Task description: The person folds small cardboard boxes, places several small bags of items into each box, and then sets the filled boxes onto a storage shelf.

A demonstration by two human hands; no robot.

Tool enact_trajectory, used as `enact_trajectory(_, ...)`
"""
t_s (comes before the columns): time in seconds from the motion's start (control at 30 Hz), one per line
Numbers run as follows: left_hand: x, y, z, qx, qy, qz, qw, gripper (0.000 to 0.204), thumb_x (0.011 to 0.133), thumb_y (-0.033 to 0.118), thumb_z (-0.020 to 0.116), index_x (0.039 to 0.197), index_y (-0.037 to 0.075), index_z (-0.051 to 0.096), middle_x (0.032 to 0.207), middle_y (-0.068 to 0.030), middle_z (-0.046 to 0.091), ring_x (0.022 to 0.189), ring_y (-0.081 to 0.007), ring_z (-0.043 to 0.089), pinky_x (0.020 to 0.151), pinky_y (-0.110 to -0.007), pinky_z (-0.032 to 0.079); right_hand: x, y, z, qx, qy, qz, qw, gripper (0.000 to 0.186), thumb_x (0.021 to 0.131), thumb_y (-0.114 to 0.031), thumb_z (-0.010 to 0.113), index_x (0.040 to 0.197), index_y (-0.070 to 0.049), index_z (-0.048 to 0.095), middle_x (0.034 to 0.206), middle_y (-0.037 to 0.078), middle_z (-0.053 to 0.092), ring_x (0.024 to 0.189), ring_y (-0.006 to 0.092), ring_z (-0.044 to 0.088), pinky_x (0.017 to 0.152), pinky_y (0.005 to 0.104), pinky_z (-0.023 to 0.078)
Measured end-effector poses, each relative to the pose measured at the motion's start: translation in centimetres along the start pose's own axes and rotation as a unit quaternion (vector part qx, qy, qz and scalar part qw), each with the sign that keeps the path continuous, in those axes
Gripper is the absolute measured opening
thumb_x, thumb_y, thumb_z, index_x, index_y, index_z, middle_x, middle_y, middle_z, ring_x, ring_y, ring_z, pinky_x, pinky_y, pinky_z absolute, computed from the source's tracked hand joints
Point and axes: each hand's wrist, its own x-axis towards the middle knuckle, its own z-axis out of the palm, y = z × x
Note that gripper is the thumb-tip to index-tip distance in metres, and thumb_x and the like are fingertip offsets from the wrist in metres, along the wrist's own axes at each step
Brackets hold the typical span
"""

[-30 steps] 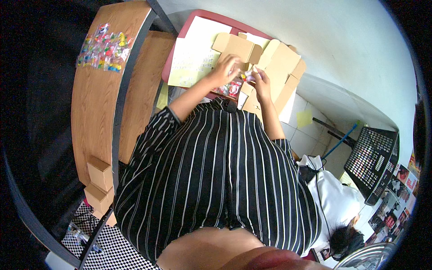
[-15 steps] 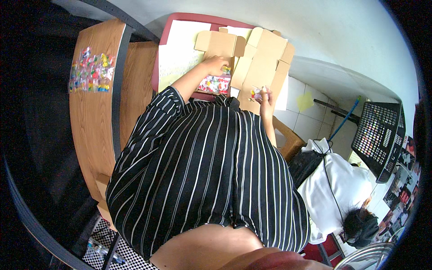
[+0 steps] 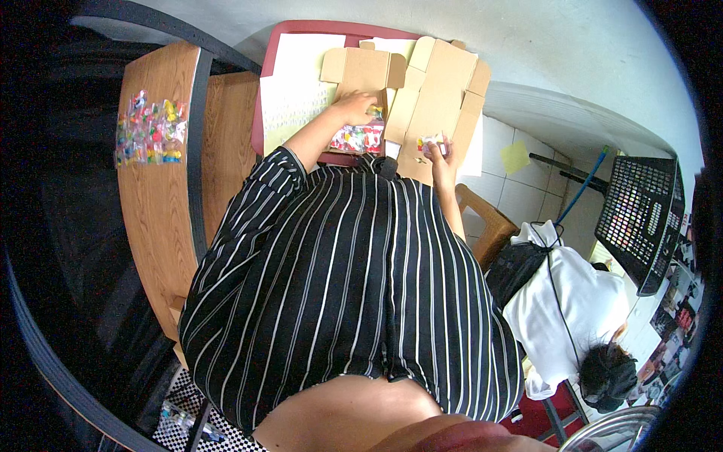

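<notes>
Left hand: your left hand reaches into the open cardboard box, its fingers bent over a small packet with yellow and green in it. Whether the fingers pinch that packet or only touch it, you cannot tell from this view.

Right hand: your right hand, well apart from the left, pinches a clear packet between thumb and fingers, above the unfolded carton.

Box contents: red and white packets lie in the near part of the open box, between your left hand and your striped shirt.

Table: a red table carries the box, the carton and, to the left, pale paper sheets, one with rows of writing.

Left side: a wooden shelf bears a cluster of colourful packets.

Right side: a yellow note on white tiles; a black basket; a person in white near it.
</notes>
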Motion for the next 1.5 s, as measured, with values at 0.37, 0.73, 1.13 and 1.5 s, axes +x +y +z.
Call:
enact_trajectory(0.37, -4.3, 1.3, 0.8, 0.044, 0.213, 0.007, 0.976, 0.047, 0.073, 0.027, 0.056, 0.115, 0.009, 0.046, 0.114, -0.0111, 0.045, 0.11, -0.0283, 0.039, 0.09, -0.044, 0.03, 6.3, -3.5, 5.0, -0.123, -0.141, -0.12, 0.975, 0.042, 0.074, -0.005, 0.06, 0.111, 0.006, 0.045, 0.091, 0.017, 0.058, 0.08, 0.0198, 0.06, 0.066, 0.0282, 0.049)
enact_trajectory(0.73, -9.2, 2.5, 5.9, 0.074, 0.287, 0.071, 0.953, 0.038, 0.076, 0.027, 0.057, 0.112, 0.017, 0.052, 0.113, -0.0073, 0.047, 0.106, -0.0237, 0.041, 0.089, -0.042, 0.031, 9.5, -3.6, 12.3, -0.521, -0.373, -0.295, 0.709, 0.028, 0.079, -0.019, 0.05, 0.104, -0.009, 0.057, 0.095, 0.015, 0.06, 0.088, 0.0317, 0.057, 0.08, 0.0453, 0.037)
enact_trajectory(1.13, -6.7, 3.2, 4.9, 0.023, 0.21, 0.049, 0.976, 0.03, 0.072, 0.015, 0.055, 0.102, 0.013, 0.056, 0.103, -0.0086, 0.047, 0.1, -0.0273, 0.044, 0.081, -0.041, 0.038, 10.7, -1.3, 12.2, -0.586, -0.428, -0.238, 0.646, 0.036, 0.08, -0.029, 0.046, 0.109, -0.009, 0.053, 0.103, 0.014, 0.057, 0.096, 0.0313, 0.054, 0.084, 0.0536, 0.029)
enact_trajectory(1.5, -6.5, 4.3, 4.3, -0.004, 0.211, -0.05, 0.976, 0.032, 0.069, 0.028, 0.061, 0.094, 0.008, 0.056, 0.1, -0.013, 0.05, 0.093, -0.0305, 0.05, 0.08, -0.043, 0.038, 10.4, -0.7, 12.1, -0.533, -0.446, -0.264, 0.669, 0.033, 0.082, -0.022, 0.044, 0.108, -0.003, 0.052, 0.099, 0.022, 0.055, 0.093, 0.037, 0.053, 0.083, 0.0452, 0.039)
